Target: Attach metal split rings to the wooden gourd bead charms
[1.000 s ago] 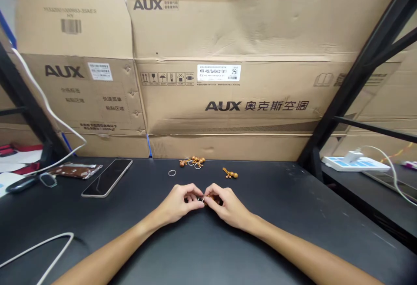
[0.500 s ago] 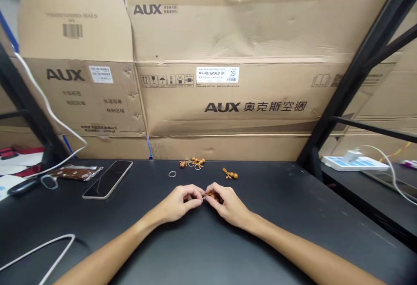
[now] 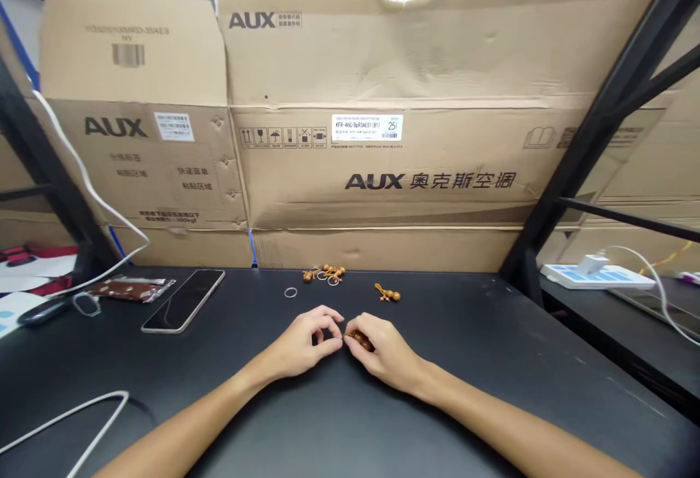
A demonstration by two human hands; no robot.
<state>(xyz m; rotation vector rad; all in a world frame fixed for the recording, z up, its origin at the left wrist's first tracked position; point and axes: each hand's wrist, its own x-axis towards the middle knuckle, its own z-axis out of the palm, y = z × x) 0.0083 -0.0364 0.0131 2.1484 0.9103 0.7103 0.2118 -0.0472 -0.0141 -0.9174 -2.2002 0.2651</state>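
Note:
Low over the black table, my left hand pinches what shows as a thin sliver of metal, apparently a key ring, mostly hidden by the fingertips. My right hand is closed around a brown wooden gourd pendant, its cord end pointing at the left fingertips. The two hands nearly touch. Beyond them lie another gourd pendant with an orange cord, a loose key ring, and a small cluster of pendants with rings among them.
A phone and a brown wrapped packet lie at the left, near a white cable. Large cardboard boxes wall off the back. A black metal post and a power strip stand at the right.
My left fingers have shifted slightly, with the forefinger lifted a little from the others. More of the gourd pendant shows in my right hand. The view has moved slightly.

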